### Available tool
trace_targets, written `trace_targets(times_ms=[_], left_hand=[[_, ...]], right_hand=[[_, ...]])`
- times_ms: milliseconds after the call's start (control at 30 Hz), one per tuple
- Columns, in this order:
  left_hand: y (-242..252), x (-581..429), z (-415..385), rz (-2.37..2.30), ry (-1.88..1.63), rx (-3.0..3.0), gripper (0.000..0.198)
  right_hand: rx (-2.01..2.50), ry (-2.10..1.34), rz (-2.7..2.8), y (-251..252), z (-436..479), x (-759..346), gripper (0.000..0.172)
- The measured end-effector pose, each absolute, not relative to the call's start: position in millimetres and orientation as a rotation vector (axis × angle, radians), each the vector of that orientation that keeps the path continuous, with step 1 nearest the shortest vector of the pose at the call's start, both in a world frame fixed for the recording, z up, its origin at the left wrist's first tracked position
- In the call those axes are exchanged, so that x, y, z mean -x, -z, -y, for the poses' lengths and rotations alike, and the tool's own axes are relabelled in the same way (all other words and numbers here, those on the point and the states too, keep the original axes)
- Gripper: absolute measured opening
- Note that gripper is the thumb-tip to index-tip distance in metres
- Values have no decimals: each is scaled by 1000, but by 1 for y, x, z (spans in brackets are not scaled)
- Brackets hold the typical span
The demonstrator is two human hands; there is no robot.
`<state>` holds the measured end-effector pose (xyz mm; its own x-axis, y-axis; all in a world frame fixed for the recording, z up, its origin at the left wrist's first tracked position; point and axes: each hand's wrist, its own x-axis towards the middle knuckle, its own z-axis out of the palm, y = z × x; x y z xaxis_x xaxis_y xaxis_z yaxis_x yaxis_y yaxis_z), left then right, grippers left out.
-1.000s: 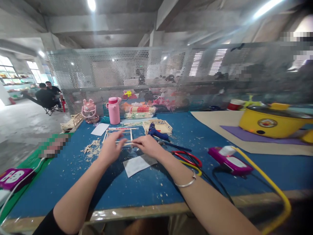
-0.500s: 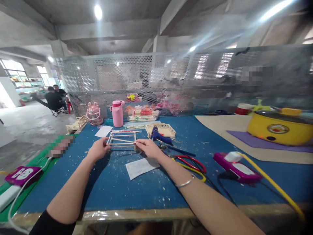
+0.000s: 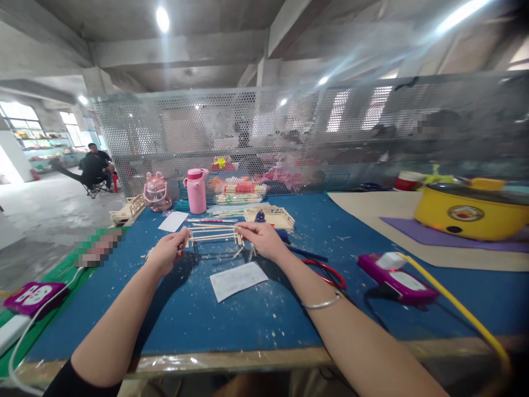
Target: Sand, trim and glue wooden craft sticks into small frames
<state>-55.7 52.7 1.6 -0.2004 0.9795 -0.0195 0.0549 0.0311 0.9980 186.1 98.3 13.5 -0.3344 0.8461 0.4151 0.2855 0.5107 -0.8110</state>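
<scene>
A small frame of thin wooden sticks (image 3: 214, 236) hangs a little above the blue table top (image 3: 231, 314), held at both ends. My left hand (image 3: 167, 251) pinches its left end with the fingers closed. My right hand (image 3: 263, 239) grips its right end, also closed. A white slip of paper (image 3: 237, 279) lies on the table just below the frame. Wood chips are scattered around it.
Behind the frame stand a pink bottle (image 3: 195, 190), a pink cup (image 3: 156, 192) and a wooden tray (image 3: 269, 216). Red scissors (image 3: 330, 273), a purple power strip (image 3: 397, 278) with a yellow cable and a yellow cooker (image 3: 471, 211) are to the right. Another purple strip (image 3: 28, 296) lies left. People sit far left.
The stick frame has been lifted off the table and tipped nearly edge-on. My left hand slid from the frame's middle to its left end; my right hand rose with it.
</scene>
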Motion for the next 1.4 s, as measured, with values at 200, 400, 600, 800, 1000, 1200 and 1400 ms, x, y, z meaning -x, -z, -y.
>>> trace_targets(times_ms=[200,400,600,800,1000,1200,1400], left_hand=[[-5,57,-50,-1373,-1326,-1038,55],[0,59,-55,-1411,-1455,-1091,54],[-2,60,-55,-1365,-1492,-1208,55],[-3,60,-55,-1314,-1468,-1179,62],[-5,58,-54,-1288,-1458,-1138,58],[-7,56,-52,-1284,-1454,-1105,62],[-5,51,-51,-1280,-1479,-1066,65]], right_hand=[[865,-436,2015,-15,-92,-185,23],[856,-268,2058,-14,-89,-182,23],[873,-162,2028,-10,-89,-177,23],[861,-86,2062,-8,-90,-177,24],[869,-99,2061,-9,-88,-176,22],[907,-37,2024,-9,-86,-173,21],[953,31,1967,-10,-83,-171,23]])
